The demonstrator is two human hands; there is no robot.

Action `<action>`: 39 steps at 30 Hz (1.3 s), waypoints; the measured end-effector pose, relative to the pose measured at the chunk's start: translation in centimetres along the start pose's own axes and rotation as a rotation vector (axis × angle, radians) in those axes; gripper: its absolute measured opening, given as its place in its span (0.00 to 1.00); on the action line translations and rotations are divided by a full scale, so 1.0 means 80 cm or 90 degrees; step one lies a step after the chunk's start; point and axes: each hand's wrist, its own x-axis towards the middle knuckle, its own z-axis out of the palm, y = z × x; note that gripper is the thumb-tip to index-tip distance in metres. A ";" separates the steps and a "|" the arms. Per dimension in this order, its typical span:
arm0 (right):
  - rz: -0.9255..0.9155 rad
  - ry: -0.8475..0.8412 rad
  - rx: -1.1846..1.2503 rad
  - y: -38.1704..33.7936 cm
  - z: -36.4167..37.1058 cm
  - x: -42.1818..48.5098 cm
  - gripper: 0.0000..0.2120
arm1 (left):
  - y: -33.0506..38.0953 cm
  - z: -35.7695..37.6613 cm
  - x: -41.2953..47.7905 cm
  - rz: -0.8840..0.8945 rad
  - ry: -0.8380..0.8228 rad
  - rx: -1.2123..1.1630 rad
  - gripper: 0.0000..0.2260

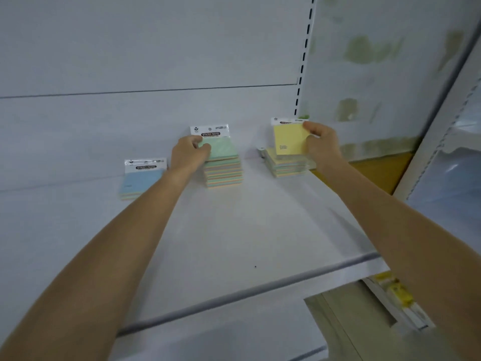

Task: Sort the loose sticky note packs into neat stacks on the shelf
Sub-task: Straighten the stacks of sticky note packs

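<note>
Evidently both hands are working at the back of the white shelf (234, 230), where the sticky note packs sit in three groups along the back panel (130, 61). The left hand (191, 152) curls its fingers and thumb onto the near-left corner of the green-topped pack (223, 148), which lies on top of the middle stack (225, 174), the tallest of the three. A grip at the corner looks meant to steady the pile and square that top pack with those beneath it, its printed header card pointing toward the back panel. The right hand (321, 143) pinches the yellow pack (287, 139) by its right edge and holds it upright above the right stack (287, 166), a lower pile close to the slotted upright (303, 61). Held on edge like that, with the header uppermost, the pack can be tipped down flat so its header lands at the back like the others; I judge this to be the placing step. Whether its lower edge already touches the pile is hard to say through the blur. Well apart from both hands, at the left, the blue-topped pile (140, 182) lies flat and low, header also to the rear, untouched.
</note>
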 end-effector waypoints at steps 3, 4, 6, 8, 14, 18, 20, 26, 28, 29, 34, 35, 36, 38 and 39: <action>-0.013 -0.044 -0.065 0.009 0.006 0.022 0.22 | 0.007 0.002 -0.006 -0.009 0.036 0.031 0.16; -0.014 -0.057 -0.084 0.013 0.009 0.026 0.22 | 0.009 0.003 -0.008 -0.015 0.041 0.047 0.14; -0.018 -0.079 -0.127 0.021 0.015 0.032 0.22 | 0.010 0.004 -0.013 -0.032 0.039 0.063 0.13; -0.027 -0.091 -0.172 0.032 0.017 0.033 0.22 | 0.009 0.004 -0.019 -0.039 0.010 0.055 0.13; -0.024 -0.143 -0.232 0.050 0.013 0.039 0.21 | 0.012 0.014 -0.034 -0.020 -0.053 0.088 0.21; -0.039 -0.176 -0.242 0.048 0.008 0.041 0.20 | 0.014 0.017 -0.036 -0.006 -0.063 0.088 0.20; -0.050 -0.186 -0.253 0.049 0.007 0.043 0.20 | 0.012 0.017 -0.038 0.002 -0.065 0.081 0.21; -0.087 -0.204 -0.278 0.056 0.007 0.044 0.19 | -0.002 0.007 -0.045 0.058 -0.091 0.124 0.25; -0.112 -0.204 -0.298 0.059 0.008 0.045 0.19 | -0.001 0.008 -0.044 0.068 -0.095 0.129 0.24; -0.126 -0.195 -0.312 0.059 0.007 0.045 0.19 | 0.001 0.008 -0.042 0.070 -0.101 0.131 0.25; -0.278 -0.116 -0.358 0.039 0.005 0.031 0.17 | 0.006 -0.005 -0.043 0.065 -0.116 0.139 0.28; -0.329 -0.116 -0.365 0.030 0.010 0.024 0.17 | 0.007 -0.012 -0.046 0.074 -0.098 0.149 0.27; -0.383 -0.124 -0.373 0.021 0.018 0.017 0.17 | 0.006 -0.020 -0.048 0.086 -0.076 0.160 0.25; -0.470 -0.156 -0.395 0.004 0.041 0.000 0.17 | 0.001 -0.043 -0.055 0.118 -0.037 0.205 0.22; -0.499 -0.173 -0.405 -0.006 0.056 -0.011 0.17 | -0.005 -0.058 -0.060 0.132 -0.027 0.241 0.21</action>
